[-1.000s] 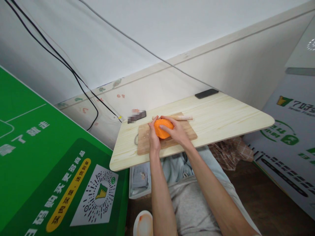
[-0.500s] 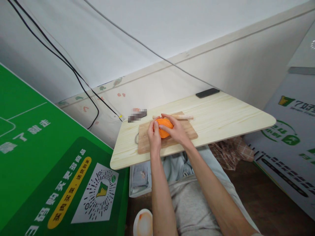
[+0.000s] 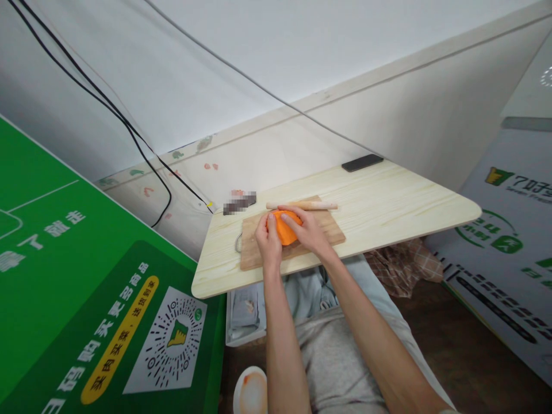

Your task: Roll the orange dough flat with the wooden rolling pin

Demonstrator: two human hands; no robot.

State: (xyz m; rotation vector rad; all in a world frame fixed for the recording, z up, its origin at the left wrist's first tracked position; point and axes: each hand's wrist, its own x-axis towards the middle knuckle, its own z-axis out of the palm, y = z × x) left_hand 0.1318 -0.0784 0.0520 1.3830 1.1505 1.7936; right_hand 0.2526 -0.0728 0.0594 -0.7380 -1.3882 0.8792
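Observation:
A smooth lump of orange dough [image 3: 286, 231] is held between my two hands over a wooden cutting board [image 3: 252, 254]. My left hand [image 3: 268, 240] is closed around its left side, with the thumb on top. From the right, my right hand [image 3: 311, 231] wraps the dough, its thumb pressed on the upper surface and its fingers over the far edge. The underside of the dough is hidden. Just beyond the hands, a thin wooden rolling pin [image 3: 321, 205] lies across the board's far edge.
A black phone [image 3: 362, 163] lies at the back of the pale wooden table [image 3: 409, 198]. A dark blurred-out object [image 3: 239, 203] sits at the back left. Below stands a stained white container [image 3: 250, 394]. A green panel [image 3: 38, 310] flanks the left; black cables [image 3: 129, 123] hang along the wall.
Both hands and the orange dough have come slightly lower and nearer to me. The fingers lie flatter over the dough, and more of the rolling pin shows.

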